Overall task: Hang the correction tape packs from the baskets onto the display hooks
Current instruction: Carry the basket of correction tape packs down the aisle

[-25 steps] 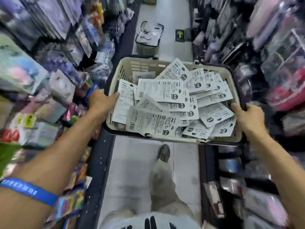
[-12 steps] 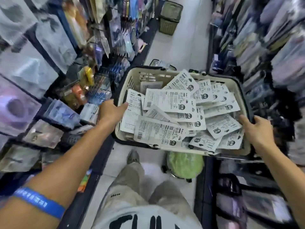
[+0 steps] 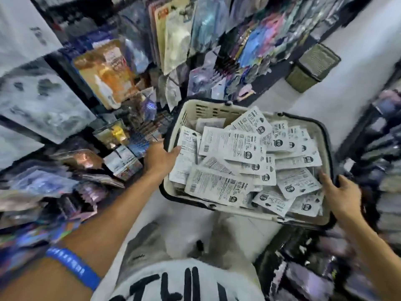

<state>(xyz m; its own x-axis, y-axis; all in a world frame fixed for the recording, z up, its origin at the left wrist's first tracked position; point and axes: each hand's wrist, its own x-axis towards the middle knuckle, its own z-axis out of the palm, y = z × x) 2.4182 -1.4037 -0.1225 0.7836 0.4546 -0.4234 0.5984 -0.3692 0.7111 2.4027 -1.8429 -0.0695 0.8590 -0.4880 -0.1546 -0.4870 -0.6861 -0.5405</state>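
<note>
A beige plastic basket (image 3: 208, 109) with a black rim hangs in the air in front of me, carried by both hands. It is heaped with several white correction tape packs (image 3: 240, 146), printed side up. My left hand (image 3: 159, 156) grips the basket's left rim, thumb lying over the edge onto a pack. My right hand (image 3: 340, 193) grips the right rim, fingers curled over it. Display racks (image 3: 134, 61) with hanging goods fill the left side; their hooks are blurred.
A second olive basket (image 3: 312, 68) stands on the pale floor at the far right of the left racks. Dark shelving (image 3: 382, 153) with packaged goods lines the right side. Small boxes (image 3: 122, 160) sit on a low shelf by my left hand.
The view has swung left toward the left racks, and the basket now sits lower right and tilted. Both hands keep their hold on its rims.
</note>
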